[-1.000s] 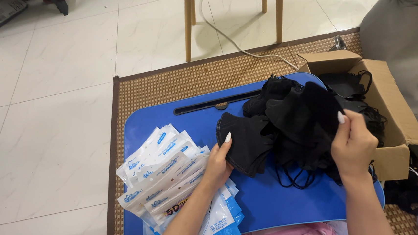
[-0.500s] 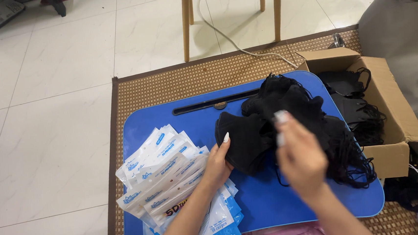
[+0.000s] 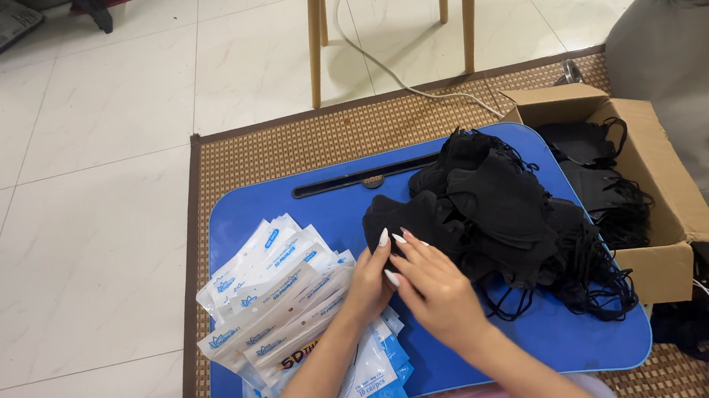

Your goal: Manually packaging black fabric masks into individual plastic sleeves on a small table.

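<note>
A blue lap table (image 3: 330,213) lies on a woven mat. A heap of black face masks (image 3: 505,213) covers its right half, and one black mask (image 3: 406,220) lies at the heap's left edge. My left hand (image 3: 369,281) rests on that mask with fingertips pressing its near edge. My right hand (image 3: 436,289) lies beside it, fingers touching the same mask and overlapping the left hand. A fan of white and blue flat packets (image 3: 282,300) lies under my left forearm.
An open cardboard box (image 3: 662,194) holding more black masks stands at the table's right. Wooden chair legs (image 3: 316,39) and a white cable (image 3: 387,64) are beyond the mat. Grey fabric (image 3: 685,51) rises at far right. White tiled floor spreads to the left.
My right hand left the far right side of the mask heap and swung left to the single mask beside my left hand. The left hand stayed put.
</note>
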